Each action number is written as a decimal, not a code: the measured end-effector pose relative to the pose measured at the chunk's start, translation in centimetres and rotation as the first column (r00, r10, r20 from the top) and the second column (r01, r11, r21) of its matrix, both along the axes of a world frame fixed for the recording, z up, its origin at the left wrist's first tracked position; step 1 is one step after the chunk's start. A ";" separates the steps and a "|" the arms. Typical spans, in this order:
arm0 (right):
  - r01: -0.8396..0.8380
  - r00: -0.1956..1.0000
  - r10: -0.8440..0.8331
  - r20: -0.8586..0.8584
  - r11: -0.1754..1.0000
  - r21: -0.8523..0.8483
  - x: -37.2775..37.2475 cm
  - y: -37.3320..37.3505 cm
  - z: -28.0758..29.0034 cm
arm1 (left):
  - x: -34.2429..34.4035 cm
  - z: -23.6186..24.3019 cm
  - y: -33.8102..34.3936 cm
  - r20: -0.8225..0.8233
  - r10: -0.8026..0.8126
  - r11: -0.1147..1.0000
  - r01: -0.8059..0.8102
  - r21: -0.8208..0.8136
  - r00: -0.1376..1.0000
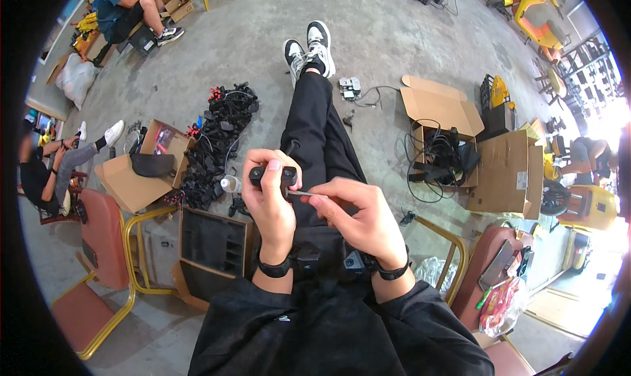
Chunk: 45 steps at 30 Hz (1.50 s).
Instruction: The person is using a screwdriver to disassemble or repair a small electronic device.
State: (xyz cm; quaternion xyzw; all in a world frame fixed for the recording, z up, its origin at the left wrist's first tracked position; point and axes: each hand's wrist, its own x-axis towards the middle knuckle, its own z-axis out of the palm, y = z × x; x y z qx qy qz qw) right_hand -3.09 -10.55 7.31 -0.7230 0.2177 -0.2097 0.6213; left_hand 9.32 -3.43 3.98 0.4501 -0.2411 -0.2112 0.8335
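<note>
Device [289, 175] left of rod [301, 193]

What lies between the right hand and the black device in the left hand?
In the head view, a thin metal rod, pinched by the right hand, points toward the black device in the left hand; whether its tip touches is unclear.

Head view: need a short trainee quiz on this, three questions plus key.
1. True or false: the person's left hand is empty.
2. The right hand grips:
a) a thin grey metal rod
b) a white plastic bottle
c) a red-brown chair
3. Fill in: the open brown cardboard box with black cables lies to the ____ of the person's black-trousered legs.

Key:
1. False; it holds a small black rounded device.
2. a
3. right
</note>
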 end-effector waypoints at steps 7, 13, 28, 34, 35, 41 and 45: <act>0.028 0.996 -0.017 0.085 0.991 -0.134 -0.2 -0.2 -0.4 | 0.0 0.4 -0.2 -0.045 0.041 0.997 -0.038 0.060 0.998; -0.002 0.998 0.019 -0.058 0.957 0.289 -0.2 0.3 0.3 | 0.1 0.0 0.1 0.038 -0.001 1.000 0.001 -0.003 0.999; 0.096 0.993 -0.078 0.089 0.971 -0.220 0.4 0.4 -0.7 | 0.7 0.3 0.1 -0.256 -0.122 0.992 0.115 -0.043 0.959; 0.039 0.996 -0.027 0.083 0.988 -0.149 0.2 0.3 -0.6 | 0.8 0.3 0.4 -0.266 -0.143 0.989 0.125 -0.082 0.953; 0.028 0.997 -0.017 0.076 0.988 -0.149 0.3 0.3 -0.6 | 0.8 0.2 0.4 -0.265 -0.146 0.988 0.127 -0.086 0.953; 0.038 0.999 -0.038 -0.015 0.998 -0.053 0.7 0.8 -0.4 | 1.0 -0.2 0.3 -0.237 -0.130 0.990 0.112 -0.086 0.963; 0.037 0.992 -0.029 -0.121 0.997 0.062 0.7 1.2 0.0 | 1.1 -0.3 0.1 -0.190 -0.001 0.999 0.009 0.037 0.982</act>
